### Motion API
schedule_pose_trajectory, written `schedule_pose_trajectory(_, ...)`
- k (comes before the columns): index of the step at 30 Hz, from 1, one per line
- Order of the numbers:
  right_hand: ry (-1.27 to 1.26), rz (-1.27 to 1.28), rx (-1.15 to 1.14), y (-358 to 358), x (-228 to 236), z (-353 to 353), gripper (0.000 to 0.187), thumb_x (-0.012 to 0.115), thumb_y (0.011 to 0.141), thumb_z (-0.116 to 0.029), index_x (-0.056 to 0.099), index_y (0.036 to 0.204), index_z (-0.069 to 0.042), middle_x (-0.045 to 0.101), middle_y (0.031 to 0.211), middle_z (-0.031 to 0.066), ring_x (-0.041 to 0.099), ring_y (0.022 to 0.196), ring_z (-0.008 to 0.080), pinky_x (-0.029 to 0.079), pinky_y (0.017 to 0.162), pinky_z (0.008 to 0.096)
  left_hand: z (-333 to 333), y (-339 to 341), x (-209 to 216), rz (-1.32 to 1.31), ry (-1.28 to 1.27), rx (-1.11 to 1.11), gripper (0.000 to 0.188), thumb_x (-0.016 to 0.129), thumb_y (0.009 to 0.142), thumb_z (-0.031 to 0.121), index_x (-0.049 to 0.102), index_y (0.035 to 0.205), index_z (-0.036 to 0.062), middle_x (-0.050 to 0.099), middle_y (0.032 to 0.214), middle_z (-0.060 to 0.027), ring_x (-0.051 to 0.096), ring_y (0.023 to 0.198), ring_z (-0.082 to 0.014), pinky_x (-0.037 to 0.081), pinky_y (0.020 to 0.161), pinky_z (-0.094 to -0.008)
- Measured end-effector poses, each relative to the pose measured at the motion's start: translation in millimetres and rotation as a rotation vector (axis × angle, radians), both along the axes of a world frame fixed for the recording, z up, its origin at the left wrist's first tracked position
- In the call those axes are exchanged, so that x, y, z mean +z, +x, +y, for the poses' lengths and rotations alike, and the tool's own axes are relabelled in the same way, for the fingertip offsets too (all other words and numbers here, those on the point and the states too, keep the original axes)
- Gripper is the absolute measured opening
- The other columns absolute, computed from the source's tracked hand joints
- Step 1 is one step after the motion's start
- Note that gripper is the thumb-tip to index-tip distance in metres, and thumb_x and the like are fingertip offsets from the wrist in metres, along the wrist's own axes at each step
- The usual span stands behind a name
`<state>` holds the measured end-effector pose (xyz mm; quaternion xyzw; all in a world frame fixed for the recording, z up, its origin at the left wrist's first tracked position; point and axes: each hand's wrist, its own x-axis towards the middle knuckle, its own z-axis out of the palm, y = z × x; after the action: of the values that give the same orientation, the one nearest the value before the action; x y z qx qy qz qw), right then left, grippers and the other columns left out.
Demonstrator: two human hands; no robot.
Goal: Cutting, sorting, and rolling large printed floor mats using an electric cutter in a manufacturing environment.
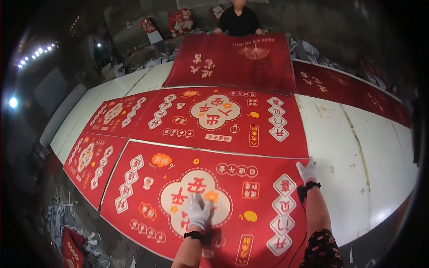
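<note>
A red printed floor mat (263, 187) with a cream flower-shaped panel lies right in front of me. My left hand (199, 212), in a white glove, rests on that panel with its thumb apart from the fingers, holding nothing. My right hand (307, 170), also gloved in white, is at the mat's far right corner, thumb and fingertips spread at the edge. A matching red mat (170, 107) lies just beyond, its near edge running along the far edge of mine. Both my wrists carry black bands, and a thin dark cable hangs by the right one.
Smaller red mats (89, 161) lie at the left. Across the white table (344, 161), a person (241, 20) stands behind a darker red mat (232, 62). Another dark red mat (357, 89) lies far right. Grey scraps (67, 223) heap on the floor at left.
</note>
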<state>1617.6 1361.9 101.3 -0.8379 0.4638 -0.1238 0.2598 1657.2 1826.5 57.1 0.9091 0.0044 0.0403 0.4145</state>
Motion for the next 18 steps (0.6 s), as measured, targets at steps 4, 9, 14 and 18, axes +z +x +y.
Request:
schedule_pose_trajectory(4, -0.128, 0.323, -0.05, 69, -51, -95, 0.078, 0.064, 0.08, -0.055, 0.045, 0.138, -0.005, 0.055, 0.129, 0.0254, 0.057, 0.117, 0.0368, 0.049, 0.094, 0.045, -26, 22, 7, -0.077, 0.524, -0.005, 0.073, 0.063, 0.079, 0.052, 0.051, 0.135, 0.0071, 0.048, 0.137, -0.0211, 0.04, 0.131, -0.0359, 0.027, 0.109, -0.0503)
schedule_pose_trajectory(9, 0.204, 0.114, 0.43, 154, -8, -191, 0.029, 0.064, 0.08, -0.033, 0.067, 0.073, -0.005, 0.068, 0.073, 0.0128, 0.067, 0.073, 0.0253, 0.051, 0.068, 0.0394, -38, 32, 9, 0.019, 0.527, -0.059, 0.073, 0.063, 0.079, 0.053, 0.052, 0.134, 0.0069, 0.048, 0.137, -0.022, 0.039, 0.132, -0.0367, 0.025, 0.11, -0.0503)
schedule_pose_trajectory(14, 0.596, -0.697, 0.601, 228, 165, -129, 0.019, 0.062, 0.081, -0.022, 0.059, 0.073, -0.005, 0.052, 0.057, 0.0085, 0.056, 0.053, 0.0206, 0.042, 0.049, 0.0381, -26, 34, 2, -0.029, 0.52, 0.005, 0.069, 0.067, 0.077, 0.047, 0.054, 0.131, 0.006, 0.05, 0.135, -0.0213, 0.041, 0.129, -0.0365, 0.026, 0.11, -0.0487)
schedule_pose_trajectory(18, -0.02, -0.189, 0.307, 161, 64, -186, 0.042, 0.058, 0.09, -0.032, 0.049, 0.114, 0.002, 0.05, 0.111, 0.0137, 0.047, 0.106, 0.0243, 0.041, 0.092, 0.0351, -39, 46, 12, 0.08, 0.289, 0.054, 0.062, 0.064, 0.082, 0.045, 0.055, 0.13, 0.006, 0.05, 0.136, -0.0212, 0.039, 0.132, -0.0358, 0.027, 0.111, -0.0451)
